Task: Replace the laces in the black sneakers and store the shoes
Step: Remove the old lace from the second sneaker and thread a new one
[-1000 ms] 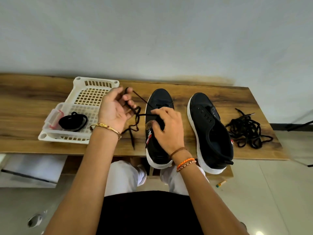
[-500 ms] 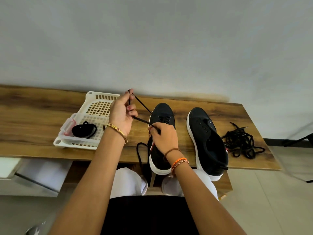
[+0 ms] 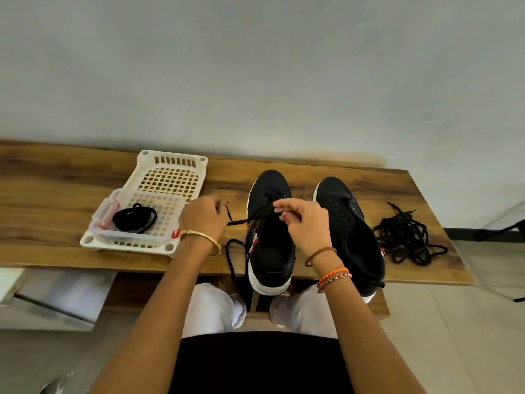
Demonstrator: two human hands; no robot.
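Two black sneakers stand side by side on the wooden tabletop [image 3: 56, 180], toes pointing toward the wall at the top of the frame. The left sneaker [image 3: 270, 237] sits at the centre of the frame, its heel overhanging the near edge slightly; the right sneaker [image 3: 352, 240] is just beside it toward the right and shows bare eyelets.

A black lace [image 3: 235, 222] runs through the front eyelets of the left sneaker. The left hand [image 3: 203, 220], wearing a gold bangle, has its fingers curled around one end of this lace, just left of the shoe. The right hand [image 3: 308, 226], with a brown band and orange braided bands at the wrist, pinches the other part of the lace above the shoe's tongue area. A loose loop of the lace [image 3: 231, 260] hangs over the tabletop edge beside the shoe's left side.

At the right of the frame, a tangled pile of black laces [image 3: 409, 237] lies on the tabletop, near the right sneaker but apart from it. At centre left, a white perforated tray [image 3: 173, 163] holds a clear plastic container [image 3: 105, 214] with a coiled black lace [image 3: 135, 222] inside.
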